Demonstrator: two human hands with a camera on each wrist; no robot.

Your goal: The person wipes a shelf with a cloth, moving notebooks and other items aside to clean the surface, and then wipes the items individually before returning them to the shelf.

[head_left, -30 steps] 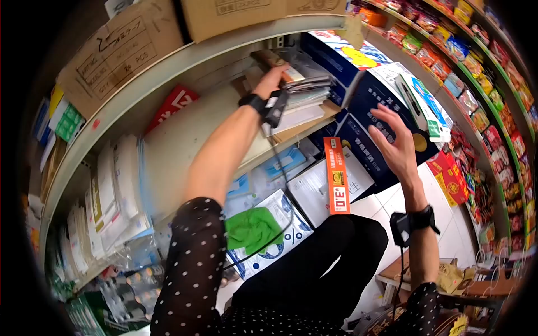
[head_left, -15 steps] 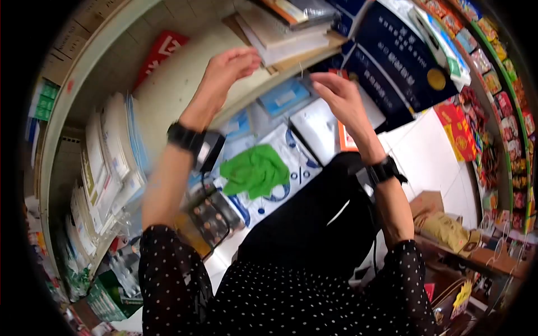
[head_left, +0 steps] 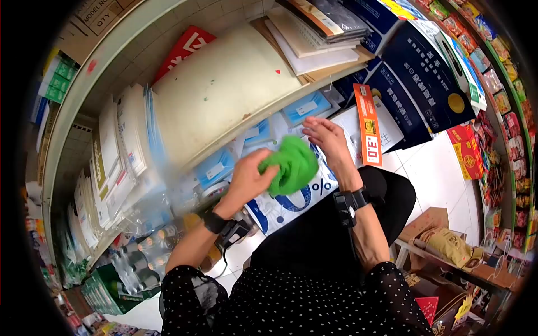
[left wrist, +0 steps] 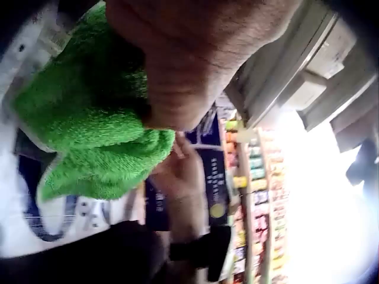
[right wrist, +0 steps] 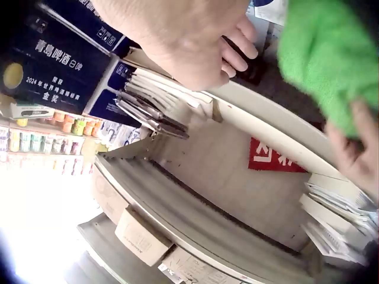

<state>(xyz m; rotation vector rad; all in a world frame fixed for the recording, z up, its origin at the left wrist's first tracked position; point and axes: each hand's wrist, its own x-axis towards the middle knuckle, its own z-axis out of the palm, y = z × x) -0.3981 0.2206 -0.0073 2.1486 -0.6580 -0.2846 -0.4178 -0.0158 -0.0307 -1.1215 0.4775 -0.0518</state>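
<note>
The left hand (head_left: pixel 252 178) grips the cloth (head_left: pixel 292 166), its thumb and fingers clamped on the green fabric, which bunches up and spreads out to the right of those fingertips. The right hand (head_left: pixel 330 147) holds nothing: its fingers are loosely bent, with small gaps at the tips, and they lie just beyond the cloth's upper right edge. In the right wrist view a gap shows between these fingers and the cloth.

Below the cloth and the left fingertips lies the pack (head_left: pixel 322 189), white and blue with a "%" mark; whether cloth and pack touch cannot be told. Flat blue packets (head_left: pixel 308 107) lie just past the right fingertips. The orange tag (head_left: pixel 368 126) stands to the right of the right fingers, near them, with navy cartons (head_left: pixel 417 78) farther out on that side.

Beyond both hands' fingers runs the shelf (head_left: pixel 224 78). On it, well apart from the fingers, are a stack of papers (head_left: pixel 319 63) ahead of the right hand, a red sign (head_left: pixel 193 38) at the back, and upright folders (head_left: pixel 126 140) well to the left of the left fingers.
</note>
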